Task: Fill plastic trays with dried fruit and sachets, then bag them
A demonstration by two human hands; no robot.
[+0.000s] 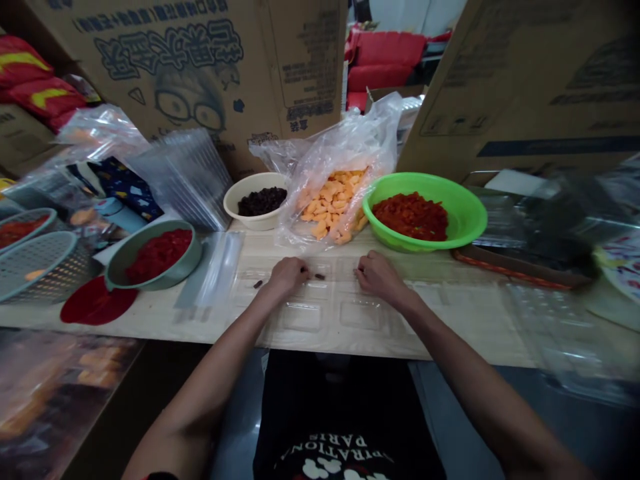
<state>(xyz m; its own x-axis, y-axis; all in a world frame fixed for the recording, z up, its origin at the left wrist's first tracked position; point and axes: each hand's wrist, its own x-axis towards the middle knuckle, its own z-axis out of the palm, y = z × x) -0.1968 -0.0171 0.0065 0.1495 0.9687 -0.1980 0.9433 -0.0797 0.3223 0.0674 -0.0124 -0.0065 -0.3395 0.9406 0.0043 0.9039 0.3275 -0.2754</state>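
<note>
Clear plastic trays with moulded compartments [303, 317] lie on the wooden table in front of me. Over the left tray, my left hand [290, 275] is closed, with a small dark piece [303, 269] showing at its fingertips. One dark piece [320, 276] rests just right of that hand, and another dark piece [258, 284] sits to its left. My right hand [379, 273] is closed above the tray on the right, its fingertips pinched together; anything inside is hidden. Beyond the hands are a cream bowl [231, 203] of dark pieces and an open plastic bag [383, 133] of orange pieces.
A green basin [470, 213] with red-orange pieces stands behind my right hand. At left are a grey-green bowl [195, 257] of red pieces, a red lid [97, 303], a basket [45, 263] and stacked clear plastic sheets [187, 170]. Cardboard boxes [300, 60] rise behind.
</note>
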